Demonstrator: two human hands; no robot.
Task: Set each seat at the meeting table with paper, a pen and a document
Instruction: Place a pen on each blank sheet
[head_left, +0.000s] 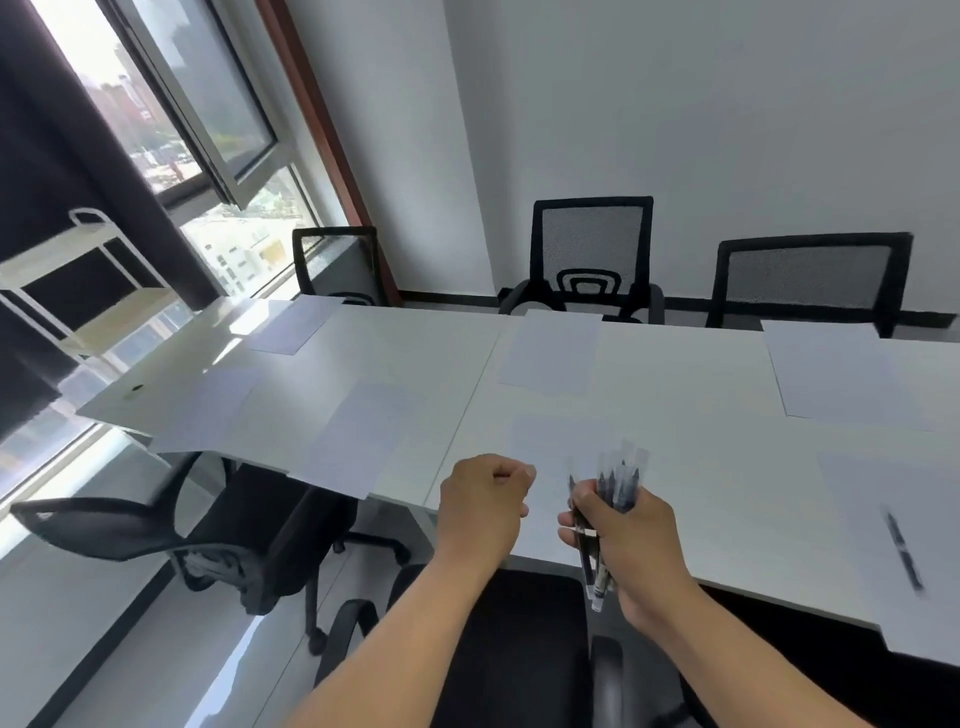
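Paper's out at every seat in view; pens barely begun.
Your right hand grasps the pen bundle, left hand clenched empty; one pen laid, no documents visible.

Office meeting room: long table, mesh chairs.

A single head-worn camera looks forward and down, close over the white meeting table, toward the far wall.
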